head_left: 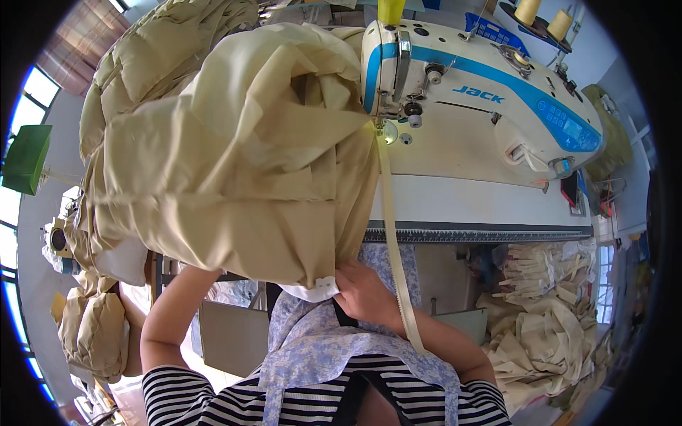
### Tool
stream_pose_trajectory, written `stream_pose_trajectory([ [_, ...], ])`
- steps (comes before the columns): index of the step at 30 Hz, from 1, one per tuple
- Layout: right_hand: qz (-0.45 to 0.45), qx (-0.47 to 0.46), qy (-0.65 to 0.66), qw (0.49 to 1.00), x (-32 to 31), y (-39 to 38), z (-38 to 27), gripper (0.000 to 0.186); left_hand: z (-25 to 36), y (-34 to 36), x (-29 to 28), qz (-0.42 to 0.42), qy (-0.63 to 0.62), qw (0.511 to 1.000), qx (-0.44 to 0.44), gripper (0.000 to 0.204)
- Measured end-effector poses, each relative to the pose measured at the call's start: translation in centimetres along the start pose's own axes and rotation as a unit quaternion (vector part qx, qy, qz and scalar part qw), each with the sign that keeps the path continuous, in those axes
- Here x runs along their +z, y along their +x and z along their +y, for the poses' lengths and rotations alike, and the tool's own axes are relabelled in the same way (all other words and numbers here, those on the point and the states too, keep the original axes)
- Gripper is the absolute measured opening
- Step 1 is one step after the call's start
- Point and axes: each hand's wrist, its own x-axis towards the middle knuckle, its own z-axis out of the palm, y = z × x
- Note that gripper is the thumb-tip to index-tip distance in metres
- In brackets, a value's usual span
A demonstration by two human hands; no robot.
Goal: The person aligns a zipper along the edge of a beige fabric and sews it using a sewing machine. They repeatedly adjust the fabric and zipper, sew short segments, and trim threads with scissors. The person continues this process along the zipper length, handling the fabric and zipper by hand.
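A large beige padded garment point(220, 170) is bunched over the left of the sewing table, its near edge hanging toward my lap. My right hand point(366, 292) is closed on that near edge, beside a white piece of fabric point(316, 290). My left forearm point(174, 312) goes under the garment, which hides the left hand. The garment reaches the needle area of a white and blue sewing machine point(469, 85). From the presser foot point(381, 128), a long narrow beige zipper tape point(393, 234) runs down over my right forearm.
A dark ruler strip point(483, 233) lines the table's front edge. Beige fabric pieces point(543, 341) are heaped at the lower right. More puffy beige garments point(96, 326) lie at the left. Thread cones point(527, 11) and a blue basket point(495, 32) stand behind the machine.
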Motion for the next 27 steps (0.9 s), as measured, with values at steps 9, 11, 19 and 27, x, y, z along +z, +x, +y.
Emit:
stream_pose_trajectory([
  [9, 0.101, -0.04, -0.007, 0.994, 0.7, -0.4, 0.5, 0.029, 15.9, 2.3, -15.8, -0.105, -0.297, 0.93, 0.189, 0.03],
  [11, 0.06, -0.106, -0.058, 0.991, 0.9, -0.3, -0.3, 0.025, 18.0, 7.9, -12.1, 0.028, -0.236, 0.949, 0.205, 0.033],
  [19, 0.17, 0.257, -0.022, 0.951, -2.8, -6.7, 4.0, 0.027, 12.7, 10.0, 1.3, 0.03, 0.036, 0.998, 0.037, 0.048],
  [27, 0.034, 0.281, 0.321, 0.904, -2.0, -6.3, 3.7, 0.022, 12.9, 10.8, -5.6, -0.096, 0.115, 0.981, -0.119, 0.061],
])
